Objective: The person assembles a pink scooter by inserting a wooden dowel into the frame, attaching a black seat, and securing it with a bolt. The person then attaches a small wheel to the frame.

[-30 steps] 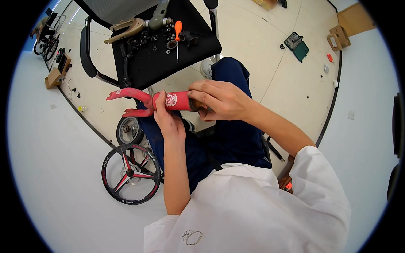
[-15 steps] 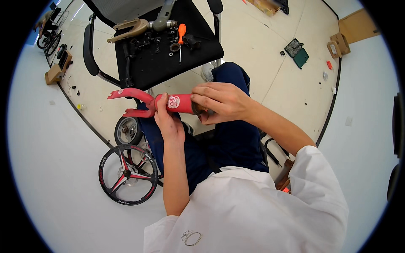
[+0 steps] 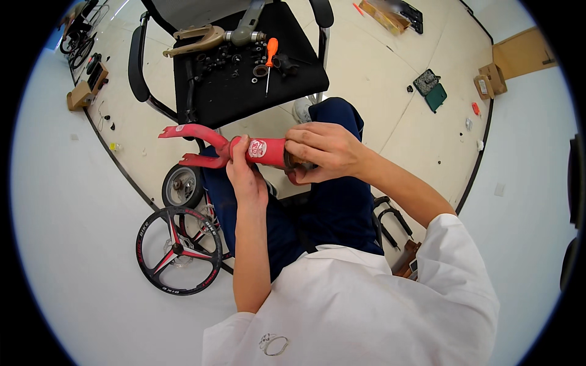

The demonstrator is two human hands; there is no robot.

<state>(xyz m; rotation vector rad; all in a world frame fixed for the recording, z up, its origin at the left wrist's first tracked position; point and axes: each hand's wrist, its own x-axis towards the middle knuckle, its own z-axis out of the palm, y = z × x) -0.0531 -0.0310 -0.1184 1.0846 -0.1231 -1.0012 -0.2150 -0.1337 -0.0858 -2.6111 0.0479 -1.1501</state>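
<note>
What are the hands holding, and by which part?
Both hold a red bike fork. The left hand grips the tube beside the prongs; the right hand covers the tube's far end.

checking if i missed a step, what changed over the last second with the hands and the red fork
Almost nothing. Both hands keep their grip on the red fork: left hand under the tube, right hand over its end. The view drifted slightly; the black chair with its screwdriver and the wheel stayed put.
</note>
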